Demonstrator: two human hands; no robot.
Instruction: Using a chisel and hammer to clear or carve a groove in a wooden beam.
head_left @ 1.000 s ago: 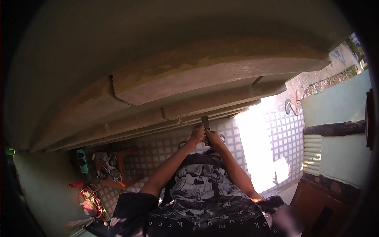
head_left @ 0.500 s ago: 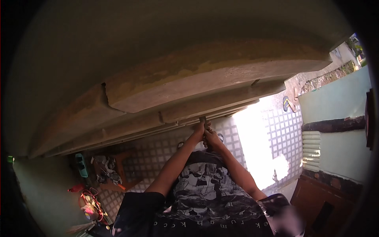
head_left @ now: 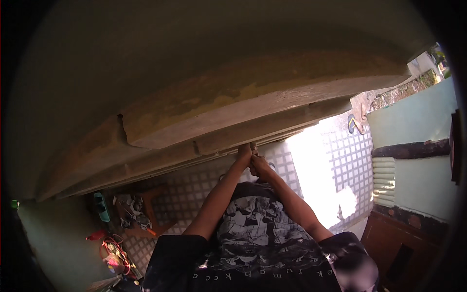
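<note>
My left hand [head_left: 244, 153] and my right hand [head_left: 260, 166] are close together in front of my body, beside the lower ledges of the wall. Both are closed, the right just below and to the right of the left. A small piece of something [head_left: 253, 146] shows at the left hand's fingers, too small and dark to name. Whatever lies in the right fist is hidden. Long stepped ledges [head_left: 272, 114] with worn, patchy paint run across the wall ahead, just beyond my hands.
Below is a tiled floor [head_left: 350, 160] with a bright sunlit strip. Flip-flops [head_left: 352, 125] lie at the far right. To the left are a teal container [head_left: 100, 206], a brown low table [head_left: 154, 200] with crumpled cloth [head_left: 130, 208], and a red looped cord [head_left: 103, 249]. A brown wooden panel [head_left: 389, 243] stands at lower right.
My left hand has shifted slightly up and left against the ledges. The dark end that stuck out above it shows less clearly now. My right hand stays close below.
</note>
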